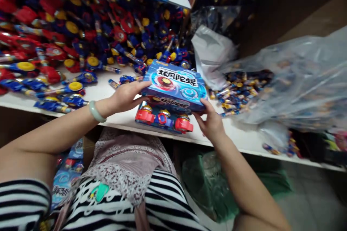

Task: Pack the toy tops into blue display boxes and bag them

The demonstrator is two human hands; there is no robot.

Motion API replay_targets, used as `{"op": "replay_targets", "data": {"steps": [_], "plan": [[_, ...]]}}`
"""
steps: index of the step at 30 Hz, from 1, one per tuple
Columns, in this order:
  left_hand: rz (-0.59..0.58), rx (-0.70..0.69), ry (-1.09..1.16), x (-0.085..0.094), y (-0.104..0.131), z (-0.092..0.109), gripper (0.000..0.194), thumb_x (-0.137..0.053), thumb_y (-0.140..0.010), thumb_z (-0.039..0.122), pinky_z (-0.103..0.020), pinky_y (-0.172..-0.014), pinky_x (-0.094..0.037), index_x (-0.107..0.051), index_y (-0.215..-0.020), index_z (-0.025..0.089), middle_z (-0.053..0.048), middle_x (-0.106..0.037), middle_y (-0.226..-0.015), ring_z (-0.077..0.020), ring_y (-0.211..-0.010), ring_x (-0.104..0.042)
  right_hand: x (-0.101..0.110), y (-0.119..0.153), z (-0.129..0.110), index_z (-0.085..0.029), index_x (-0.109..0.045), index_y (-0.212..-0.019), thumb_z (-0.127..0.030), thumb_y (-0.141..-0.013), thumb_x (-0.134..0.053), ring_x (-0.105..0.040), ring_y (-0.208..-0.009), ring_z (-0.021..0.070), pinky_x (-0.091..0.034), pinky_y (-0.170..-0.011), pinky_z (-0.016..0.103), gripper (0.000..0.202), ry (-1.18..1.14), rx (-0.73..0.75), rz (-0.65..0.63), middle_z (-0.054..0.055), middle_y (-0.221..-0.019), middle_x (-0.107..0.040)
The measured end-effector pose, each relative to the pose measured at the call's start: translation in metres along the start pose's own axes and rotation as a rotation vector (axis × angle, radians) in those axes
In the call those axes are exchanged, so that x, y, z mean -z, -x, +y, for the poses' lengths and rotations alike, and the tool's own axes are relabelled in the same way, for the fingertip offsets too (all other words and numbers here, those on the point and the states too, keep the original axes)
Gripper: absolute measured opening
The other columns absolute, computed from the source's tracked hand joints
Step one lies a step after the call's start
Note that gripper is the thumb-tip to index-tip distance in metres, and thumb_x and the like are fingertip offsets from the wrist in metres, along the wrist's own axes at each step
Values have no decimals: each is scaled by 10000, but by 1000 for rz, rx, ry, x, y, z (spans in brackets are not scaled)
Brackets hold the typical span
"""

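Note:
A blue printed cardboard box (176, 83) stands near the front edge of the white table, its lid panel tilted toward me. Red and blue spinning-top toys (164, 118) show in a row through its open front. My left hand (127, 95) grips the box's left side, thumb and fingers on either side of the lid edge. At the opposite corner, my right hand (210, 121) pinches the lid's right edge between thumb and fingers. The undersides of the fingers are partly hidden by the box.
A large heap of red and blue toys (67, 25) fills the table's left and back. To the right, a clear plastic bag (298, 79) lies by a pile of small blue-and-yellow pieces (241, 90). Below the table are a green bag (211, 184) and another printed box (63, 180).

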State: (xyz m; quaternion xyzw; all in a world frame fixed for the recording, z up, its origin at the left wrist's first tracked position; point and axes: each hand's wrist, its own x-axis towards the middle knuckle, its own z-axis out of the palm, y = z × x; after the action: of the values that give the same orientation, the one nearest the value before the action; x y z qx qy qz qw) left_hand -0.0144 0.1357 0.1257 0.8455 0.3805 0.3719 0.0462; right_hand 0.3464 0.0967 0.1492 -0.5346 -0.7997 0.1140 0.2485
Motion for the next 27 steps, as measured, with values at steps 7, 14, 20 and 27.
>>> {"op": "replay_targets", "data": {"steps": [7,14,20,27], "plan": [[-9,34,26,4,2,13,513,-654,-895,318,-235,-669,-570,-480,-1365,205,-91,-723,-1061,-136,-699,-688,-12,17,-12,-239,-141,-1522,-307,-863,-653,-674,-801,209,-597,-664,366,838,72,62,24,150,-1239,-615],[-60,-31,-30,-8,21,3,442,-615,-922,347,-240,-602,-550,-534,-1325,186,-82,-736,-906,-153,-636,-677,-29,26,-11,-225,-288,-1474,-411,-893,-649,-650,-919,258,-598,-689,388,709,118,123,75,155,-1196,-556],[-87,-96,-76,-25,40,-16,369,-483,-954,267,-253,-616,-536,-583,-1299,179,-87,-731,-859,-182,-722,-699,-49,32,10,-281,-477,-1399,-287,-954,-539,-599,-1022,253,-586,-847,459,450,117,68,156,121,-1126,-539],[-69,118,199,10,21,-9,477,-491,-973,358,-264,-628,-523,-446,-1428,222,-28,-650,-742,-148,-639,-608,-25,73,-17,-378,-485,-1422,-483,-860,-677,-529,-1250,316,-523,-995,532,603,-79,282,128,113,-1337,-502]]}}
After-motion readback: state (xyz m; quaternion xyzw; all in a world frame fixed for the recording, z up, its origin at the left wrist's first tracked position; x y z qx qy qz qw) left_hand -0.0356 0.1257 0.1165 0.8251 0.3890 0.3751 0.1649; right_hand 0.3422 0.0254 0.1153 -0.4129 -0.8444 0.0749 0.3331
